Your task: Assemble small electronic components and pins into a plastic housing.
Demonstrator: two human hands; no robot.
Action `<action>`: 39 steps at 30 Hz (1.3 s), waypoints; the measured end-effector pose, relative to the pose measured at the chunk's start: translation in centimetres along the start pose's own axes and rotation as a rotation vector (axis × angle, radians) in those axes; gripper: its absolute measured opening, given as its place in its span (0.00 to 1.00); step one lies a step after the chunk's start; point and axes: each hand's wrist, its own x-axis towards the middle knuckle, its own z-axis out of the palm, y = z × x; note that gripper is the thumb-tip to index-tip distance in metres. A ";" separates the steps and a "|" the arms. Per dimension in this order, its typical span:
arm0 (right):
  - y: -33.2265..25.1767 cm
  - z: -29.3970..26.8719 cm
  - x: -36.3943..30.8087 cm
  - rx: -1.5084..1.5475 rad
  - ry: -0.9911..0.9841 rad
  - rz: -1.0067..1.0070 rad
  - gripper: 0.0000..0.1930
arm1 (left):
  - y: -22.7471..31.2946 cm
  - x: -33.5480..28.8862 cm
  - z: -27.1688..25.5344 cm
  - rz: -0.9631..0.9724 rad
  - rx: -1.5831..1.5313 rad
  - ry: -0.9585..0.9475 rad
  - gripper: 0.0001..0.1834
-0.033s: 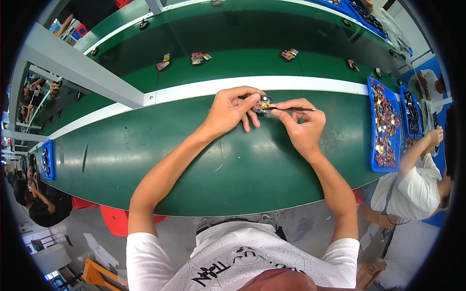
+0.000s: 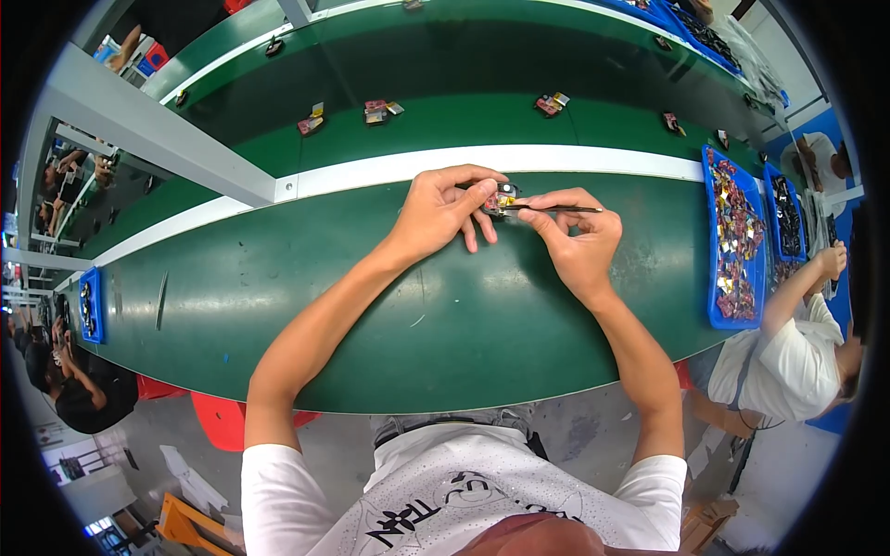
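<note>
Above the far part of the green workbench [image 2: 371, 352], my left hand [image 2: 436, 208] pinches a small electronic assembly [image 2: 502, 200] between thumb and fingers. It has dark, clear and yellow-red parts; its details are too small to make out. From the right, my right hand [image 2: 579, 239] grips slim dark tweezers [image 2: 565, 208] between thumb and fingers. Their tip reaches the assembly's right side. Both forearms extend over the bench, hands close together.
Beyond a white rail [image 2: 482, 159], a dark belt carries several similar assemblies [image 2: 375, 113]. At right stands a blue tray [image 2: 712, 269] full of small parts, near a co-worker in white [image 2: 788, 371]. A thin metal tool [image 2: 162, 301] lies at left, near a small blue tray [image 2: 90, 306].
</note>
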 end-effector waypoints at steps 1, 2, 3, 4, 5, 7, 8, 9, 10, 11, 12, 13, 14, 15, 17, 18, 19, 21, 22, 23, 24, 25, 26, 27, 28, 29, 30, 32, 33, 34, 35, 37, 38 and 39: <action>0.0 0.0 0.0 -0.008 -0.003 -0.002 0.06 | 0.0 0.0 0.0 0.003 -0.009 -0.004 0.17; 0.1 0.0 -0.1 -0.018 -0.005 -0.003 0.06 | 0.0 0.0 0.0 0.006 -0.020 -0.009 0.17; 0.1 0.0 -0.1 -0.018 -0.006 -0.003 0.06 | -0.1 0.0 0.0 0.005 -0.020 -0.009 0.17; 0.2 0.0 -0.1 -0.025 -0.006 -0.012 0.06 | -0.3 0.1 -0.1 0.007 -0.022 -0.016 0.17; 0.2 -0.1 -0.1 -0.031 -0.007 -0.022 0.06 | -0.3 0.1 -0.1 0.009 -0.024 -0.023 0.17; 0.2 -0.1 -0.1 -0.026 -0.006 -0.020 0.06 | -0.2 0.1 0.0 0.010 -0.032 -0.027 0.17; 0.2 -0.1 -0.1 -0.019 -0.005 -0.016 0.06 | -0.2 0.0 0.0 0.009 -0.039 -0.029 0.17; 0.2 -0.1 -0.1 -0.018 -0.006 -0.016 0.06 | -0.2 0.0 0.0 0.009 -0.039 -0.027 0.17; 0.1 -0.2 0.0 -0.014 -0.010 0.026 0.06 | -0.2 0.0 0.0 0.023 -0.055 -0.027 0.17; 0.0 -0.2 0.0 -0.012 -0.013 0.068 0.06 | -0.2 0.0 0.0 0.038 -0.073 -0.029 0.16; -0.2 -0.2 0.1 -0.013 -0.012 0.068 0.06 | -0.2 0.0 0.0 0.038 -0.074 -0.030 0.16; -0.3 -0.2 0.2 0.025 -0.019 0.092 0.06 | -0.2 -0.1 0.0 0.029 -0.066 -0.034 0.16; -0.3 -0.3 0.2 0.063 -0.026 0.116 0.07 | -0.1 -0.1 0.0 0.019 -0.058 -0.038 0.15; -0.3 -0.4 0.3 0.062 -0.026 0.116 0.07 | -0.1 -0.1 0.1 0.018 -0.059 -0.038 0.15; -0.1 -0.4 0.4 0.086 -0.035 0.142 0.07 | 0.1 0.0 0.3 -0.007 -0.066 -0.025 0.15; -0.2 -0.4 0.4 0.087 -0.036 0.142 0.07 | 0.1 0.0 0.3 -0.007 -0.065 -0.024 0.15; -0.2 -0.3 0.3 0.083 -0.029 0.147 0.08 | 0.0 0.0 0.2 -0.004 -0.062 -0.018 0.15; -0.2 -0.2 0.2 0.080 -0.023 0.151 0.08 | -0.1 0.0 0.2 0.001 -0.058 -0.010 0.15; -0.3 -0.2 0.2 0.058 -0.012 0.098 0.08 | -0.3 0.0 0.1 0.004 -0.046 0.003 0.15; -0.3 -0.2 0.2 0.035 0.000 0.044 0.08 | -0.4 0.1 0.0 0.008 -0.035 0.015 0.15; -0.3 -0.2 0.1 0.034 0.000 0.043 0.08 | -0.4 0.2 0.0 0.009 -0.035 0.015 0.15; -0.4 -0.2 0.1 -0.016 0.000 -0.008 0.08 | -0.5 0.2 0.0 0.019 -0.040 0.020 0.15; -0.3 -0.2 0.0 -0.065 -0.002 -0.057 0.08 | -0.6 0.2 0.0 0.027 -0.045 0.028 0.16; -0.2 -0.1 0.0 -0.063 -0.004 -0.056 0.08 | -0.6 0.2 0.1 0.026 -0.044 0.030 0.16; -0.1 -0.1 0.0 -0.099 -0.005 -0.112 0.08 | -0.6 0.2 0.1 0.024 -0.045 0.030 0.16; -0.1 0.0 0.0 -0.137 -0.005 -0.168 0.08 | -0.6 0.2 0.1 0.023 -0.046 0.029 0.16; -0.1 0.0 0.0 -0.135 -0.006 -0.166 0.08 | -0.6 0.2 0.1 0.021 -0.046 0.030 0.16; -0.2 0.1 0.0 -0.161 0.004 -0.242 0.08 | -0.5 0.2 0.2 0.019 -0.052 0.033 0.16; -0.2 0.0 -0.1 -0.161 0.004 -0.240 0.08 | -0.5 0.2 0.3 0.018 -0.052 0.033 0.16; -0.1 0.0 -0.1 -0.168 -0.011 -0.241 0.08 | -0.4 0.2 0.3 0.009 -0.048 0.034 0.16; -0.1 -0.1 -0.1 -0.175 -0.025 -0.242 0.08 | -0.4 0.2 0.4 0.000 -0.043 0.035 0.16; -0.1 -0.1 0.0 -0.167 -0.022 -0.233 0.08 | -0.3 0.3 0.4 0.005 -0.045 0.031 0.16; -0.2 0.0 0.0 -0.157 -0.019 -0.224 0.08 | -0.3 0.2 0.4 0.008 -0.046 0.028 0.16; -0.2 0.0 0.0 -0.157 -0.019 -0.224 0.08 | -0.3 0.2 0.4 0.008 -0.045 0.028 0.16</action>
